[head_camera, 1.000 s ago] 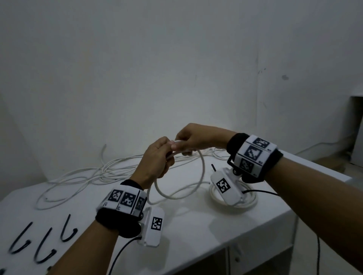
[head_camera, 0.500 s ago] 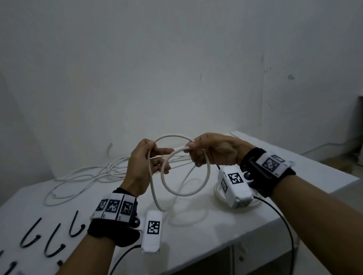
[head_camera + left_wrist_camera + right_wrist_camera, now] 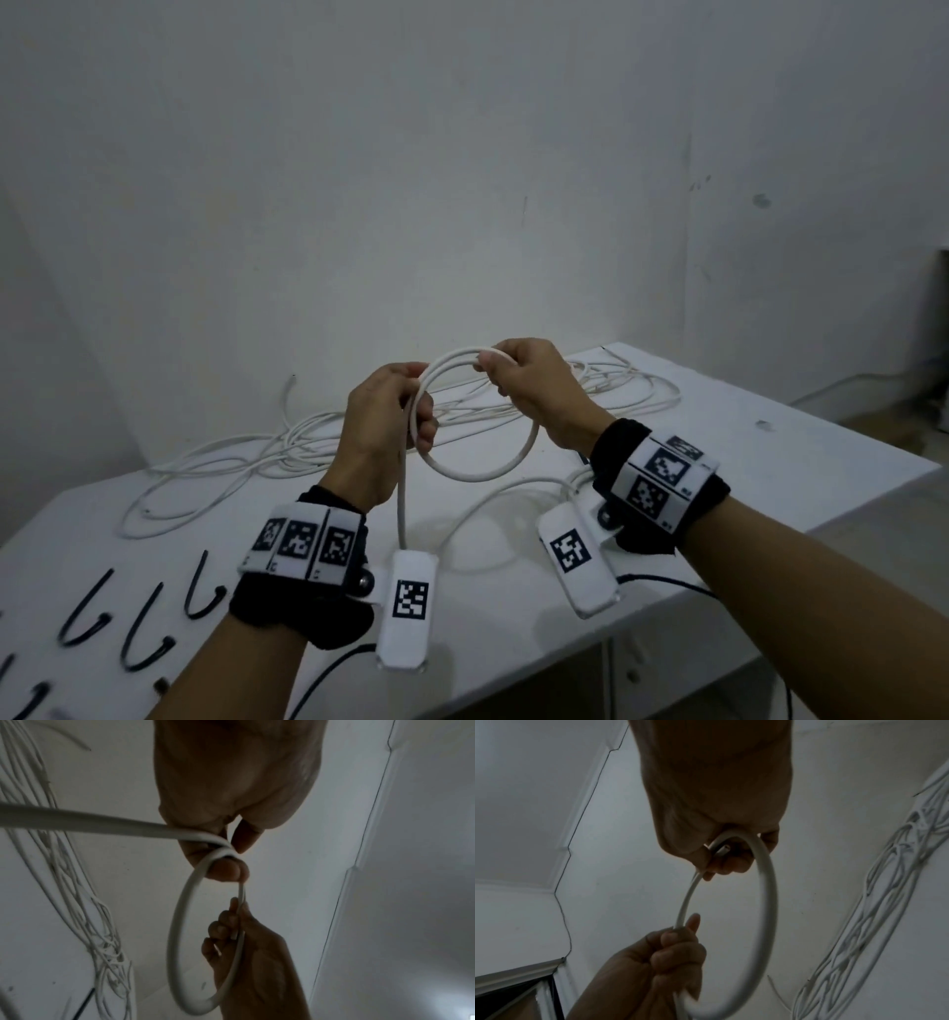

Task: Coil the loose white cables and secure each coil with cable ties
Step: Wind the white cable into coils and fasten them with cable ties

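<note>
A thick white cable forms one round loop held in the air above the white table. My left hand grips the loop's left side, where the strands cross; a tail hangs from it down to the table. My right hand pinches the top right of the loop, and the cable's cut end shows under its fingers. Behind both hands, a tangle of thinner white cables lies spread along the wall. Several black cable ties lie at the table's front left.
The table stands in a corner of white walls, its front edge running below my wrists. A further white cable curves on the table under the loop. Black wrist-camera leads trail off the front edge.
The cable now makes a single round loop, where half a second ago two overlapping turns showed. My right hand rose to the loop's top, and the view shifted so both hands sit lower.
</note>
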{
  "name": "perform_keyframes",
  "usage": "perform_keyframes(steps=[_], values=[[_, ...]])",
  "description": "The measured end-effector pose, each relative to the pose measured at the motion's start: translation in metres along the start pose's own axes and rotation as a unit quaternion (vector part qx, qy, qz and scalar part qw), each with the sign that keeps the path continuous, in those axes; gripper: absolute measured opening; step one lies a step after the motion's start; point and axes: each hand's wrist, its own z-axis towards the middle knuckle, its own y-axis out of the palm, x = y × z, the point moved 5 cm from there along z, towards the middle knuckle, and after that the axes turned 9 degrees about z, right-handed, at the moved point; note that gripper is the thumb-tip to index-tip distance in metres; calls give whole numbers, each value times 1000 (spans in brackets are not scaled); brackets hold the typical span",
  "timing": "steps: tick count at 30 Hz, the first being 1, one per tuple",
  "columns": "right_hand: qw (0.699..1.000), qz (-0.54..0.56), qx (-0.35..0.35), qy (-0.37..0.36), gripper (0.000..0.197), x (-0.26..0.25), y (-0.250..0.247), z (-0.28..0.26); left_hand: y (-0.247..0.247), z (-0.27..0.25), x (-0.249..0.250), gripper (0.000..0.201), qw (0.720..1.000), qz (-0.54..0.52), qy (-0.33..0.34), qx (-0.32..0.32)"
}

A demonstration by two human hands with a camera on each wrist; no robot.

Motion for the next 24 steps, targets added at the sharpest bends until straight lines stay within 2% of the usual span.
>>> perform_keyframes(steps=[4,6,9,13,15,20,24], values=[[996,-58,63,-36,23,-1,1,0,3,-4,-3,18,999,15,37,19],[995,-64,62,-44,22,0,0,0,1,-5,-3,15,998,28,48,22],[998,-43,-11,-50,19,-2,1,0,-5,-5,-1,16,997,46,61,25],[979,-144,-135,-43,24,-15,8,4,-4,-8,3,15,993,91,79,-16],[971,-174,-162,-30,22,-20,14,7,-1,-10,4,15,992,96,83,-22],[976,-178,-126,-12,20,-14,19,9,-1,-10,1,13,995,74,60,-19],[992,-104,-76,2,20,-8,10,9,-5,-8,-4,12,995,76,56,-5]])
